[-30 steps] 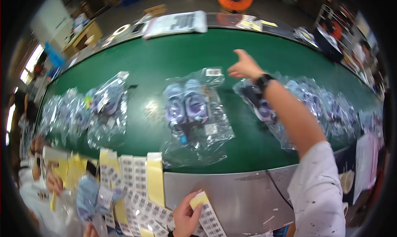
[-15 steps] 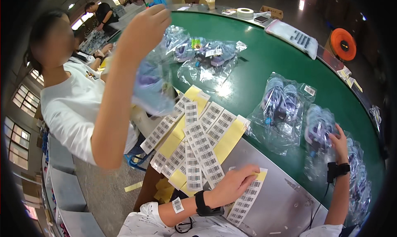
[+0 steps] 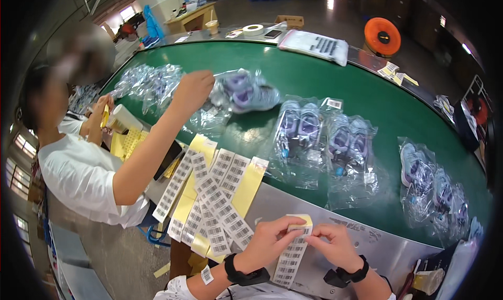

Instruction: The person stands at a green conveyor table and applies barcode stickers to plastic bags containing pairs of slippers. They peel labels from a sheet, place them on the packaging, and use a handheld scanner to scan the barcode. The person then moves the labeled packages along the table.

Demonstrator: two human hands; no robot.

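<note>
While both hands (image 3: 301,242) pinch, striped label sheet (image 3: 292,253) apparently peels.

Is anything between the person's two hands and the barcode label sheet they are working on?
Nothing visible. The left hand and right hand both already grip the top of the label sheet at the metal edge of the green belt. The co-worker's arm reaches over the belt farther left, apart from them.

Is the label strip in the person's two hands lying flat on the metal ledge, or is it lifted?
Partly lifted: both hands, left and right, pinch the label strip at its top, while its lower end lies on the metal ledge.
</note>
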